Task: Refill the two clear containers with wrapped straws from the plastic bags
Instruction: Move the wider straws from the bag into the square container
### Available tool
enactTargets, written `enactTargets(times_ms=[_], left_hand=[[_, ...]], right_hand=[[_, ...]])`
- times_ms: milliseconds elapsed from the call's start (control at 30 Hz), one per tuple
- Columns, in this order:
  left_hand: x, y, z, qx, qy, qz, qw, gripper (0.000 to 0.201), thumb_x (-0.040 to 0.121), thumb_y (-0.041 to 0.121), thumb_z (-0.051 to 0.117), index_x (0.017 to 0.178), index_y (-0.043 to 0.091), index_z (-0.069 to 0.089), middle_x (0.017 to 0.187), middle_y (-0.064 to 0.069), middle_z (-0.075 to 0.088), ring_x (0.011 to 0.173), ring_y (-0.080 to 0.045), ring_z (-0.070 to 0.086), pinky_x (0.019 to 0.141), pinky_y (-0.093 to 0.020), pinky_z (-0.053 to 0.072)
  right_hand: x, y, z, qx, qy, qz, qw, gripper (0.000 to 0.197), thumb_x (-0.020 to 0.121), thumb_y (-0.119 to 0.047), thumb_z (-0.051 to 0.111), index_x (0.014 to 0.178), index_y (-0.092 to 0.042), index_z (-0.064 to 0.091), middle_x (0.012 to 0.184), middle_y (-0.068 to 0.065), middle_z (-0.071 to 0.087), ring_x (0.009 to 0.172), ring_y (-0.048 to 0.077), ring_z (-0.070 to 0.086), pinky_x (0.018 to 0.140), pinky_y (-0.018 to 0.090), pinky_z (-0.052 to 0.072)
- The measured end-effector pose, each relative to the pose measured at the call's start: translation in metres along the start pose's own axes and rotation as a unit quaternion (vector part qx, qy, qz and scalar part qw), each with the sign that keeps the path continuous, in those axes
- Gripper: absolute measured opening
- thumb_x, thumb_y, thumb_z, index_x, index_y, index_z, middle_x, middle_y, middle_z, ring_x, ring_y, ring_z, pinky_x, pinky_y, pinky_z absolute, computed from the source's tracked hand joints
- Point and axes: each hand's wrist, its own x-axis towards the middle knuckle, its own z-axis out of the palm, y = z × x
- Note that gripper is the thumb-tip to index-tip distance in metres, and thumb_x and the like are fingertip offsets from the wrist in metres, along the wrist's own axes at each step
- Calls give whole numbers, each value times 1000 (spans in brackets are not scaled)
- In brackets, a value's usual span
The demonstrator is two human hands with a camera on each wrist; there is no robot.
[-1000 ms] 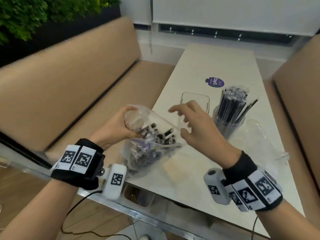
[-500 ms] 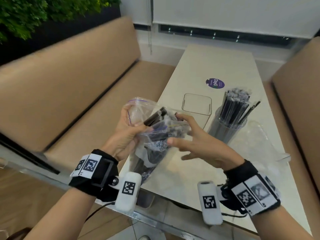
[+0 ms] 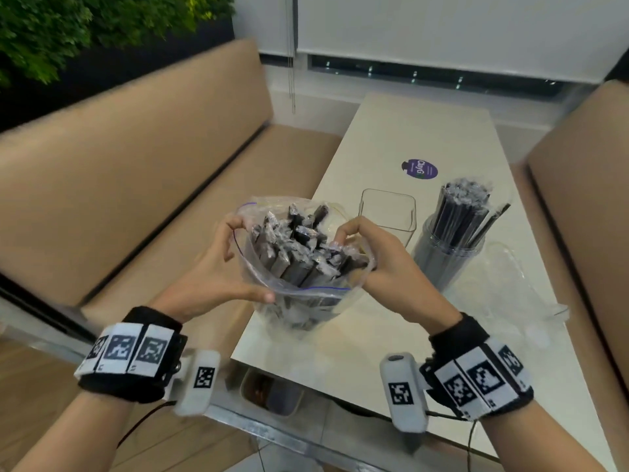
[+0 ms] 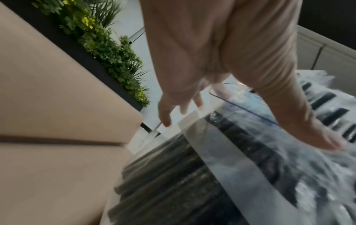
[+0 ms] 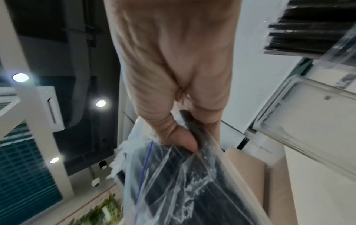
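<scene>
A clear zip bag [image 3: 306,301] packed with wrapped black straws [image 3: 296,243] stands upright over the table's near left corner. My left hand [image 3: 238,264] grips its left side, thumb along the near rim. The right hand [image 3: 354,258] pinches the right rim, so the mouth gapes open. The left wrist view shows my left hand [image 4: 192,94] on the bag [image 4: 231,167]. In the right wrist view my right hand [image 5: 188,140] pinches the bag [image 5: 173,190]. Behind stands an empty square clear container [image 3: 388,212] [image 5: 308,121]. Right of it, a round clear container [image 3: 442,260] is full of straws.
An empty crumpled clear bag [image 3: 503,291] lies on the white table [image 3: 408,137] to the right. A purple sticker [image 3: 419,169] is farther back. Tan benches [image 3: 119,199] flank the table on both sides. A small bin [image 3: 272,393] sits under the near edge.
The bag has been turned upright from lying tilted. My right hand, open above it a second ago, now holds the right rim, and both hands have spread the mouth open.
</scene>
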Motion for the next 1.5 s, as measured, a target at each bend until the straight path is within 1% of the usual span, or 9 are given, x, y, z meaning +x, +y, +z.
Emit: enactTargets(times_ms=[133, 333, 433, 567, 667, 833, 1033, 1300, 1500], left_hand=[[-4, -14, -4, -172, -7, -1, 985, 60, 40, 35, 97, 86, 18, 63, 90, 4, 66, 87, -9, 66, 85, -20, 55], [2, -28, 9, -206, 165, -94, 960, 40, 60, 29, 83, 69, 19, 46, 62, 1, 66, 50, -5, 64, 53, -21, 58], [7, -24, 19, -118, 205, -170, 957, 26, 84, 6, 69, 89, 16, 46, 70, -5, 59, 41, -4, 60, 45, -21, 54], [4, -17, 17, -35, 39, -115, 992, 55, 84, 12, 61, 128, 36, 39, 117, 6, 55, 97, -5, 65, 83, -27, 52], [-1, -10, 9, -179, -136, -113, 968, 84, 70, 12, 73, 137, 47, 37, 144, 16, 43, 132, 2, 44, 106, -25, 40], [-1, -8, 31, 55, -241, -125, 961, 133, 52, 26, 93, 135, 61, -5, 149, 32, 1, 138, 13, 8, 111, -17, 12], [6, -15, 70, -24, -105, -88, 990, 112, 60, -7, 86, 146, 27, 22, 116, 27, 61, 103, 17, 60, 85, -6, 49], [5, -23, 76, -37, 91, -79, 992, 37, 72, -11, 75, 92, 20, 67, 88, -1, 76, 79, -12, 73, 65, -20, 58], [9, -39, 82, -56, 77, -89, 991, 70, 63, 8, 83, 127, 19, 55, 112, 3, 71, 102, -8, 70, 77, -18, 57]], right_hand=[[2, 9, -5, 50, -5, 38, 998, 56, 66, 27, 41, 95, -19, 53, 103, 22, 56, 76, 41, 44, 53, 41, 22], [3, 17, 5, 34, 11, 46, 998, 63, 63, 27, 37, 89, -26, 57, 104, 14, 62, 100, 61, 49, 74, 76, 39], [6, 19, 7, 56, 19, 51, 997, 63, 63, 28, 35, 91, -23, 58, 92, -2, 65, 89, 67, 46, 68, 55, 41], [10, 25, 4, 130, 75, 87, 985, 67, 63, 28, 30, 96, -21, 61, 77, 41, 48, 59, 51, 36, 53, 45, 24], [12, 33, 6, 208, 164, 118, 957, 57, 76, 30, 31, 94, -13, 63, 82, 22, 62, 73, 32, 55, 61, 34, 41], [10, 32, 20, 328, 212, 124, 912, 38, 86, 26, 38, 91, -6, 58, 79, 10, 64, 58, 10, 62, 47, 23, 46], [19, 28, 33, 422, 219, 143, 868, 32, 90, 16, 48, 107, -11, 54, 74, 5, 73, 67, 15, 71, 58, 27, 58], [-7, 54, 9, -14, 123, 116, 986, 73, 84, 23, 35, 135, -28, 38, 114, 6, 52, 90, 20, 59, 68, 21, 48], [-12, 57, 5, -238, -17, 86, 967, 90, 71, 13, 45, 145, -33, 20, 150, 14, 20, 143, 38, 22, 116, 43, 28]])
